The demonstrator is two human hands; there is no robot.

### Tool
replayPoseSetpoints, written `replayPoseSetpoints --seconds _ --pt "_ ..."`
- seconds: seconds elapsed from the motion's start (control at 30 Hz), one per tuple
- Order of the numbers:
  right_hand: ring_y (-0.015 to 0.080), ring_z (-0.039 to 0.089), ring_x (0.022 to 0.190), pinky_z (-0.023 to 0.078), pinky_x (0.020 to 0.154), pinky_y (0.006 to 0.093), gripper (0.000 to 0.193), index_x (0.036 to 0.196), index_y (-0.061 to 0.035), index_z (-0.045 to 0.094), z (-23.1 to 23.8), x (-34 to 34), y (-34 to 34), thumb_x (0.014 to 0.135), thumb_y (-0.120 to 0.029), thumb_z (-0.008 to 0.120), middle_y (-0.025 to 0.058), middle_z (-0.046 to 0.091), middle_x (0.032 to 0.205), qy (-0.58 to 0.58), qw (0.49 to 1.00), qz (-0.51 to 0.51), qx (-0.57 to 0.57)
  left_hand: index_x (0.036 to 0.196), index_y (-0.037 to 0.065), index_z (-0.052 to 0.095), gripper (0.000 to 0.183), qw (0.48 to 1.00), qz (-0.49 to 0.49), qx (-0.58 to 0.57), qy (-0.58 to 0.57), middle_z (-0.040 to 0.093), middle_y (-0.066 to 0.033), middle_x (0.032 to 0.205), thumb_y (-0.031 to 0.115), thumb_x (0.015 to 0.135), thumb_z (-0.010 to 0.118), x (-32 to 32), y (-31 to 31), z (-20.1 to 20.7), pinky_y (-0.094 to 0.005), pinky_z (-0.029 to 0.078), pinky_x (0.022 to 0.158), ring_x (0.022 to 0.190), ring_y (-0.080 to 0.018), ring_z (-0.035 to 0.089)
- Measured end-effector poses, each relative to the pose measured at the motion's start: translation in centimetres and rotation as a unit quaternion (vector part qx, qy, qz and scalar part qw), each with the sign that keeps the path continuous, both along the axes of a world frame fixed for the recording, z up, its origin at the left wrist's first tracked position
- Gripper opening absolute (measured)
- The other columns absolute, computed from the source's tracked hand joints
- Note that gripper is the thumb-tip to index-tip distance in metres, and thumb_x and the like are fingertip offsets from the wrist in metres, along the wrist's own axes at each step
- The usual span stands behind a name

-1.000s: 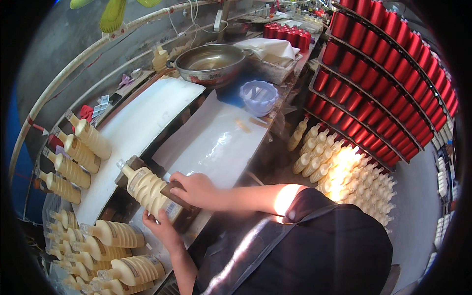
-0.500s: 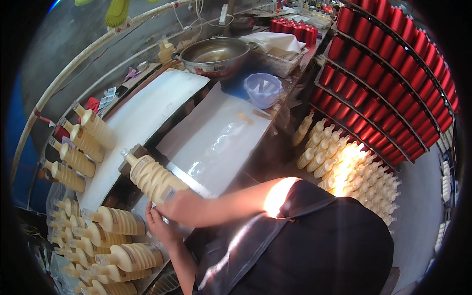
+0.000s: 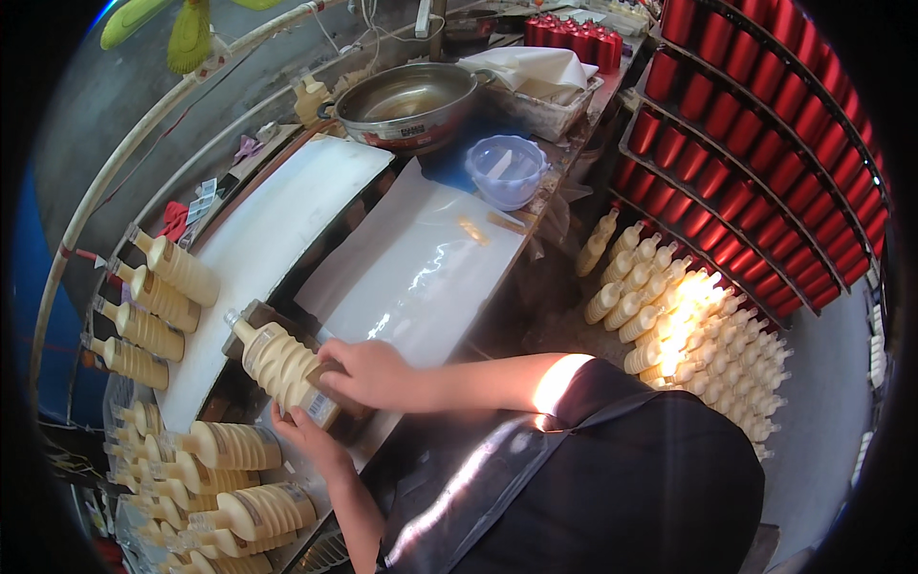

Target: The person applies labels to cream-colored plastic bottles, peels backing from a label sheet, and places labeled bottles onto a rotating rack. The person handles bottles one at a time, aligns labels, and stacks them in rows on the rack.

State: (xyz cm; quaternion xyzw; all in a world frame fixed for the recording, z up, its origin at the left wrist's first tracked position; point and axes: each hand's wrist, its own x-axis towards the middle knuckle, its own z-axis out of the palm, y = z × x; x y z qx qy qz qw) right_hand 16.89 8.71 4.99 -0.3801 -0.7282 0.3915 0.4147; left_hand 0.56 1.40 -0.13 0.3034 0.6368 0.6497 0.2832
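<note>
A ribbed cream-coloured bottle point(image 3: 277, 364) with a clear narrow neck lies tilted in a dark block-like holder point(image 3: 260, 314) at the table's near left. At its base, the fingers of my left hand point(image 3: 311, 442) curl against the bottle's lower end. My right hand point(image 3: 368, 373) is closed at the bottle's right side, beside a pale label point(image 3: 323, 407) near the base. Whatever sits under its curled fingers looks brownish and is mostly hidden. More cream bottles point(image 3: 234, 445) lie close by on the left of my left hand.
Several cream bottles point(image 3: 172, 273) line the white board point(image 3: 277, 210). Beyond the glossy white sheet point(image 3: 411, 258) are a lilac bowl point(image 3: 507, 172) and a metal pan point(image 3: 406, 105). Right of the table, bottles point(image 3: 669, 325) crowd the floor beside a rack of red cylinders point(image 3: 755, 143).
My right hand has moved up and rightward along the bottle, uncovering the label. My left hand has stayed near the base, its fingers now against it.
</note>
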Motion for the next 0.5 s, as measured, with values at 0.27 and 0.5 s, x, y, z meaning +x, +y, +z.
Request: replayPoseSetpoints --seconds 0.27,0.5 --pt "0.0407 0.069 0.082 0.054 0.075 0.0485 0.029 0.111 -0.0120 0.063 -2.6 0.5 1.6 0.093 -0.035 0.064 0.0187 0.072 0.085 -0.064 0.995 -0.006 -0.074 0.153 -0.004 0.028 0.065 0.997 -0.012 -0.058 0.058 0.040 -0.0209 0.151 0.019 0.100 0.058 -0.5 -0.4 -0.1 -0.0392 0.033 0.115 0.135 -0.0287 0.044" --pt "0.0381 0.069 0.093 0.053 0.082 0.0465 0.027 0.116 -0.0124 0.062 -3.7 3.8 4.9 0.095 -0.030 0.063 0.0177 0.073 0.094 -0.063 0.992 -0.007 -0.107 0.152 -0.004 0.033 0.054 0.999 -0.006 -0.031 -0.036 0.046 -0.0187 0.147 0.022 0.106 0.046 -2.1 0.0 -1.0 -0.0384 0.037 0.112 0.131 -0.0267 0.048"
